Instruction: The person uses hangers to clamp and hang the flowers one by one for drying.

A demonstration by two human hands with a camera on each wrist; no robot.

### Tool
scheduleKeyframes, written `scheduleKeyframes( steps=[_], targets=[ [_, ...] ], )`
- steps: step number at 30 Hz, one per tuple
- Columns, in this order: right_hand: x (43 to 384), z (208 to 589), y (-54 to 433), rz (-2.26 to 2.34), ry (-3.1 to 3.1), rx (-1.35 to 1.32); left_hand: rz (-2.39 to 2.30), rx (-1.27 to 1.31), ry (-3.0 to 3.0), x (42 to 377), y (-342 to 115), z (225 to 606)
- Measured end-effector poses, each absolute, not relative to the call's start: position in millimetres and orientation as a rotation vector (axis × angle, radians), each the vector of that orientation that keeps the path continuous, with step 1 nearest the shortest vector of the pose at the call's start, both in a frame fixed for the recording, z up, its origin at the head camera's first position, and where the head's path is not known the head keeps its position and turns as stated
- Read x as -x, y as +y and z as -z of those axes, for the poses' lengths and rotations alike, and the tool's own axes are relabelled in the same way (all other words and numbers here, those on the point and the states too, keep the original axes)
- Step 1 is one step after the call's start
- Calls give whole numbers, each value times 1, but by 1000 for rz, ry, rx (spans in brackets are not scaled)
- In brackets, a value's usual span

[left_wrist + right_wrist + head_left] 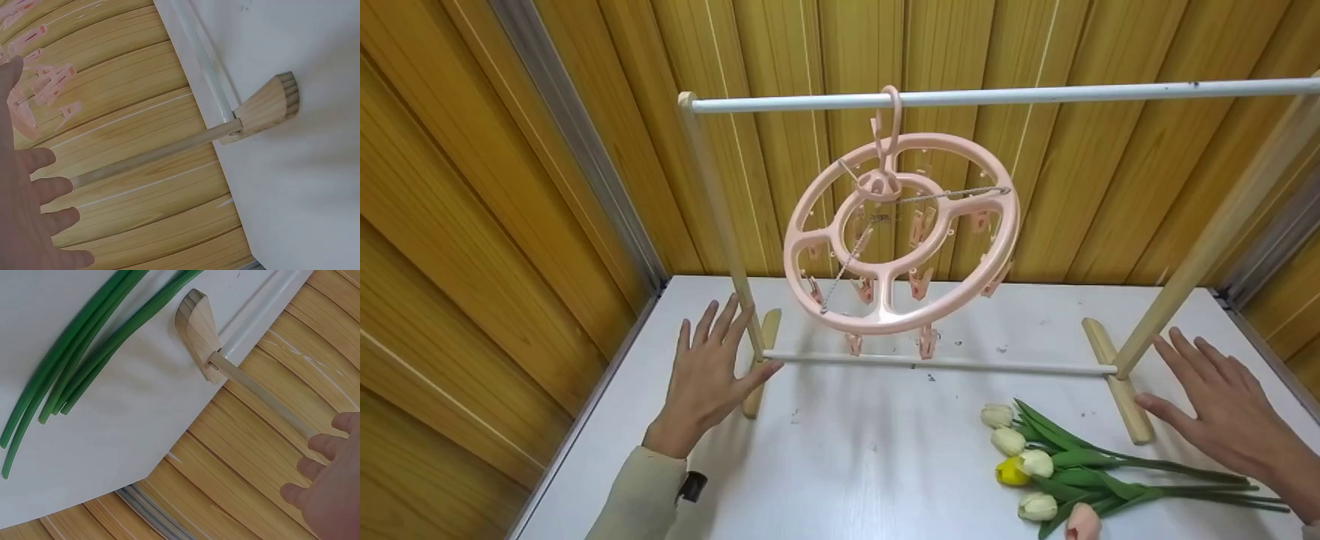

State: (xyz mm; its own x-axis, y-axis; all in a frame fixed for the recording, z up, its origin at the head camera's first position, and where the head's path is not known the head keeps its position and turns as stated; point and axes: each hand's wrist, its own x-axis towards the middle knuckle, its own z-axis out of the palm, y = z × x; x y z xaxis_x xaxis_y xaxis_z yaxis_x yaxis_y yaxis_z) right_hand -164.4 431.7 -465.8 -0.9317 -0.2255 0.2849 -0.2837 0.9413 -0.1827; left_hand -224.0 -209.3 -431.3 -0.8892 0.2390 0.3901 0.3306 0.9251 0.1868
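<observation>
A pink round clip hanger (885, 296) hangs by its hook from the white top bar (1035, 95) of a drying rack with wooden posts. Several pink clips (928, 343) dangle beneath its rings. My left hand (705, 386) is beside the rack's left post (718, 202), fingers spread and straight, holding nothing. Whether the fingertips touch the post I cannot tell. Over on the other side, my right hand (1230, 397) is near the right post (1207, 247), also spread and without anything in it. In the right wrist view, its fingertips (323, 445) appear close to that post.
Tulips with white and yellow heads lie at the front right of the white table (847, 465), their green stems (101, 343) under the right hand's side. A pink tulip head (1083, 521) shows at the bottom edge. Wood-patterned walls (510, 225) enclose the table at back and sides.
</observation>
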Motion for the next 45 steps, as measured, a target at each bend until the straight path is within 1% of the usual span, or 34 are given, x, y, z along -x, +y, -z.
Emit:
scheduleKeyframes(
  steps=[16, 32, 39, 45],
  targets=[
    [160, 456, 440, -503, -2841, -403, 648, 516, -2482, 222, -192, 432],
    [160, 457, 445, -485, -2842, -369, 734, 619, -2323, 217, -167, 431],
    [159, 457, 446, -488, -2862, -345, 767, 708, -2185, 214, -158, 431],
    [157, 458, 449, -504, -2836, -378, 815, 761, -2083, 210, -148, 426]
  ],
)
